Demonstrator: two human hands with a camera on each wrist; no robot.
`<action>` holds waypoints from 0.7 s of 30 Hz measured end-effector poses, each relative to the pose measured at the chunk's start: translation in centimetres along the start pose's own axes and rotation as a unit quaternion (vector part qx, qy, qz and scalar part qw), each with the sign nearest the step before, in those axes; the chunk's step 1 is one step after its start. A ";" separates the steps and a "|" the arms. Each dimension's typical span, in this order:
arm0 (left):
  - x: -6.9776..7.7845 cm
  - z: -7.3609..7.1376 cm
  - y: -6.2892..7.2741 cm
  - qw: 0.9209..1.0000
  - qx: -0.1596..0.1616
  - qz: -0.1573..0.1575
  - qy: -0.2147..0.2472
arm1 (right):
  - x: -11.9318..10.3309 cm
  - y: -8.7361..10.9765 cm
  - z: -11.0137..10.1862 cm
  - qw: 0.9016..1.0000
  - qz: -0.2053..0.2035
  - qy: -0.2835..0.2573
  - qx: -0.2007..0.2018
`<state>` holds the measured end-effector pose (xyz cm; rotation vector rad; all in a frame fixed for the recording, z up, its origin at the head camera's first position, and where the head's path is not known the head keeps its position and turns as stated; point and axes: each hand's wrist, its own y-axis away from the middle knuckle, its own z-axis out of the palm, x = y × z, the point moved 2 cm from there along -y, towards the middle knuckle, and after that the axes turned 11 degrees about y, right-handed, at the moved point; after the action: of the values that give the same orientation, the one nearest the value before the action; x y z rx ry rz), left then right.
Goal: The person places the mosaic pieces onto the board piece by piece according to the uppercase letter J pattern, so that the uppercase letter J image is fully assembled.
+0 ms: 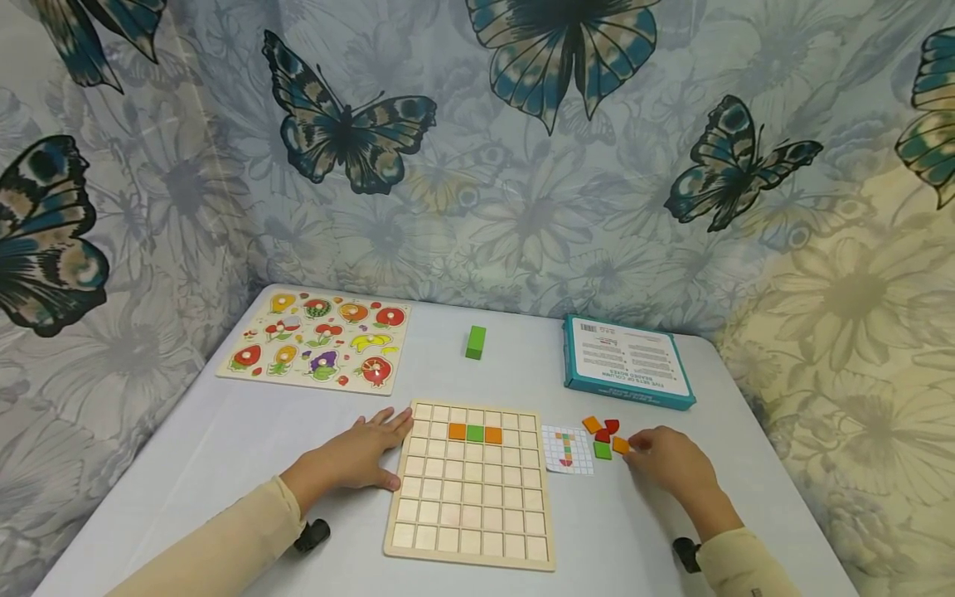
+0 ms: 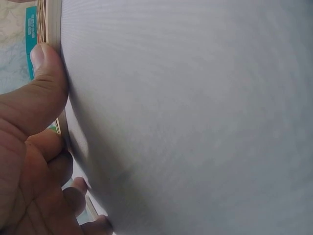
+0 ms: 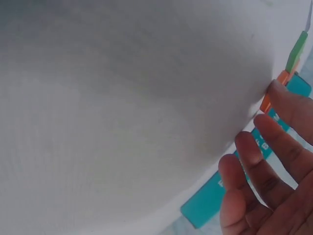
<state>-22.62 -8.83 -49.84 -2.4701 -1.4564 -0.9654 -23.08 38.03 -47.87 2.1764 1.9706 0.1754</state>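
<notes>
The left hand point(image 1: 360, 454) is at the left edge of a pale wooden board with square cells point(image 1: 472, 493), and its grip is spread: the thumb touches the side of the board low down, the fingers reach along the edge toward its top corner. In the second row of the board sit three square tiles side by side, an orange tile point(image 1: 457, 431), a green tile point(image 1: 474, 433) and another orange tile point(image 1: 493, 435), in the third, fourth and fifth columns.

The right hand point(image 1: 671, 460) is at a loose orange square tile point(image 1: 620, 446). Its thumb touches this tile and the index fingertip is just beside the end of it; I cannot tell if the grip pinches it. Near this tile lie a second loose orange tile point(image 1: 592, 424), a loose green tile point(image 1: 603, 450) and two small red pieces point(image 1: 612, 425). A white paper card with a coloured grid pattern point(image 1: 554, 460) lies between the board and these pieces.

Farther back on the white-covered worktop point(image 1: 179, 464) are a wooden fruit puzzle point(image 1: 291, 380) at the left, a green rectangular block point(image 1: 475, 342), and a teal flat box with printed text point(image 1: 630, 361) at the right. Behind hangs a floral cloth with butterflies point(image 1: 537, 207).
</notes>
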 end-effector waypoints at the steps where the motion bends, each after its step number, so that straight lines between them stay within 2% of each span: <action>1: 0.0 0.0 0.0 1.000 0.000 0.000 -0.001 | 0.0 0.0 0.0 1.000 -0.003 0.002 -0.001; 7: -0.1 0.0 0.0 1.000 -0.003 0.000 -0.003 | -0.3 0.1 -0.6 1.000 -0.006 0.011 -0.003; 11: -0.2 -0.1 0.0 1.000 -0.001 -0.006 -0.002 | -1.9 0.7 -1.7 1.000 -0.021 -0.008 0.009; 15: -0.3 -0.1 0.0 1.000 0.000 -0.010 0.003 | -5.8 1.4 -2.3 0.996 -0.078 -0.027 0.036; 21: -0.3 0.0 0.0 1.000 -0.004 -0.003 0.003 | -13.4 2.5 -1.2 0.984 -0.166 -0.008 0.064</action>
<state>-22.74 -9.05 -50.00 -2.4666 -1.4631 -0.9803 -22.33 24.57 -45.47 1.8726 2.3552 -0.0210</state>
